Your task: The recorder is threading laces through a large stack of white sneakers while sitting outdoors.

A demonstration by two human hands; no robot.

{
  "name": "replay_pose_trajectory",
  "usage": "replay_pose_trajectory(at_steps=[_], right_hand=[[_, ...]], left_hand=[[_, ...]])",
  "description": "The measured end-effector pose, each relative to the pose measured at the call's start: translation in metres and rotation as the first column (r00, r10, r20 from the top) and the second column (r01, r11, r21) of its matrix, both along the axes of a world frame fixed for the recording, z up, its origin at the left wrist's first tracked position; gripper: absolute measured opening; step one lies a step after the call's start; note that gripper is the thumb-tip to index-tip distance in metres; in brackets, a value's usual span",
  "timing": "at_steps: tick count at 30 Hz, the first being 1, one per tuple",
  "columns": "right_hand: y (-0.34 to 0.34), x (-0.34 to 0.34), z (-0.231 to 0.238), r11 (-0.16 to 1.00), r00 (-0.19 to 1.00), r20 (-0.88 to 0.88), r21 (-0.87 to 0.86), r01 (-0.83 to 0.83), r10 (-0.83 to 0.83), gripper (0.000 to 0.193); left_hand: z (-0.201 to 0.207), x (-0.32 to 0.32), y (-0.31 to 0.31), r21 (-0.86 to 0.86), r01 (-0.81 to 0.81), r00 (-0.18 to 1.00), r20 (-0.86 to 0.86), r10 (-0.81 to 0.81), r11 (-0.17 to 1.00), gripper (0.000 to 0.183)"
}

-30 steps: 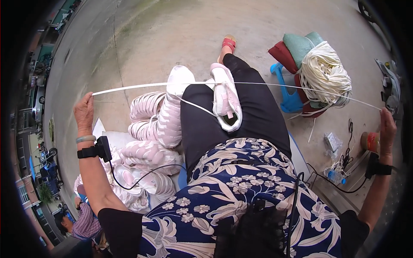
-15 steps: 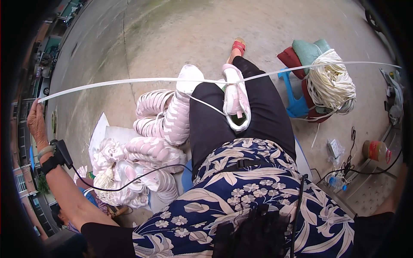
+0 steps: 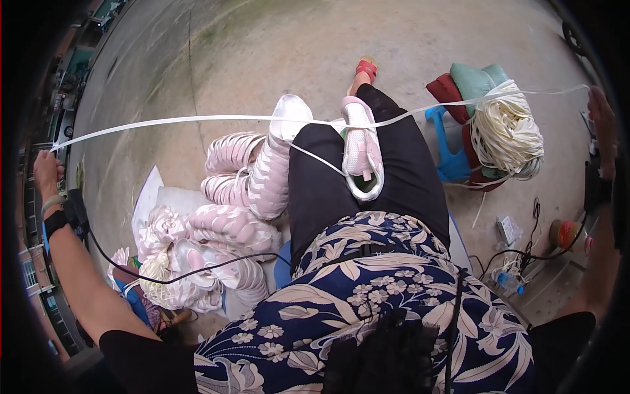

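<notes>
A pink and white sneaker rests on my lap with its toe pointing away from me. A long white shoelace runs through its front and stretches out to both sides. At the far left, my left hand is closed on one end of the lace. On the right, my right hand pinches the other end; it is dim near the picture's rim. The right stretch of lace dips slightly. A thin white cord joins the sneaker to a bundle of stacked pink and white shoe parts beside my left leg.
More pink and white shoe parts are heaped at the left. To the right, a blue stool carries red and green cloth and a large bundle of cream laces. A plastic bottle and black cables lie lower right.
My right hand has come into view at the right, on the lace end. My left hand has moved slightly down and left, its fingers curled more. The right stretch of lace has slackened.
</notes>
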State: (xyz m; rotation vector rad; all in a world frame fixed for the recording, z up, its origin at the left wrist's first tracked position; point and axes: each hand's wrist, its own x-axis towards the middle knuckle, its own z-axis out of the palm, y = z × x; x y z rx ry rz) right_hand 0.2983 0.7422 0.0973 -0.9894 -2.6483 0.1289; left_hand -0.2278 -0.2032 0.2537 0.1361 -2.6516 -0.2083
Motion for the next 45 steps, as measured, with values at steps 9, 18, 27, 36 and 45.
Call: replay_pose_trajectory(at_steps=[9,18,27,36,45], right_hand=[[-0.253,-0.098,-0.167,0.338,0.991,-0.13,-0.932,-0.134,0.033,0.007],[-0.368,-0.158,-0.235,-0.225,0.989,-0.018,-0.973,-0.052,-0.15,0.006],[-0.378,-0.18,-0.25,-0.162,0.918,-0.136,-0.964,-0.209,-0.373,0.004],[-0.383,-0.181,-0.259,-0.058,0.914,-0.222,-0.965,-0.256,-0.339,0.006],[-0.387,-0.183,-0.281,0.399,0.865,-0.498,-0.807,-0.436,-0.062,0.004]], left_hand=[[-0.289,0.179,0.259,0.518,0.031,0.298,0.812,-0.503,0.855,0.016],[-0.369,0.258,0.397,0.717,0.23,0.165,0.637,-0.753,0.658,0.024],[-0.395,0.267,0.417,0.721,0.526,0.402,0.257,-0.879,0.451,0.017],[-0.404,0.266,0.414,0.817,0.293,0.507,0.307,-0.805,0.496,0.019],[-0.384,0.265,0.416,0.929,-0.184,0.512,0.369,-0.776,0.321,0.009]])
